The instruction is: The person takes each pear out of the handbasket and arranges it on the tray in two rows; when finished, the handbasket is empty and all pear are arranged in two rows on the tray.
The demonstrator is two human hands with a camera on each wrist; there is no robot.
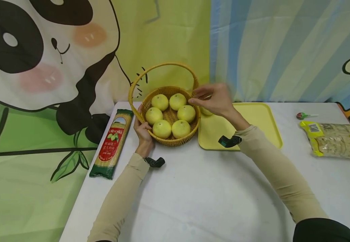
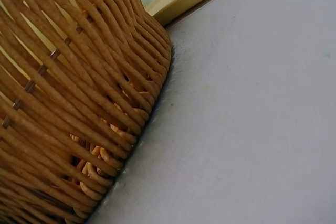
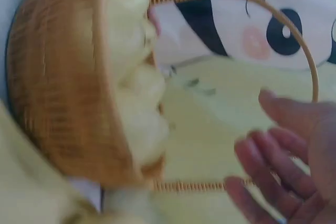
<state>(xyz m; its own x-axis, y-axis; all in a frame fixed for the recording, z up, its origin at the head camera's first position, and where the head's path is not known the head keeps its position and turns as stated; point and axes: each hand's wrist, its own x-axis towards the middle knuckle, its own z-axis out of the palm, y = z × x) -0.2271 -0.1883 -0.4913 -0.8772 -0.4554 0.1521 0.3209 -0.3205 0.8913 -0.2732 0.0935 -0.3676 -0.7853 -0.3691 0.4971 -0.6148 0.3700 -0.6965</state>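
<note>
Left hand [image 1: 144, 132] grips basket [image 1: 175, 142] at left; right hand [image 1: 215, 98] spread, empty, at right. Likely stiff, heavy with fruit [image 1: 162, 129]; best grip: handle [image 1: 169, 64].

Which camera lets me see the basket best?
The head view, because it shows nearly the whole basket, its arched handle and the round fruits inside. The left wrist view shows mostly its woven side; the right wrist view shows it sideways, blurry and cut off.

The head view looks forward and down from above, over the bench [image 1: 199, 195]; the 2 wrist views sit close, sharing the basket [image 1: 169, 116], the right's turned sideways.
</note>
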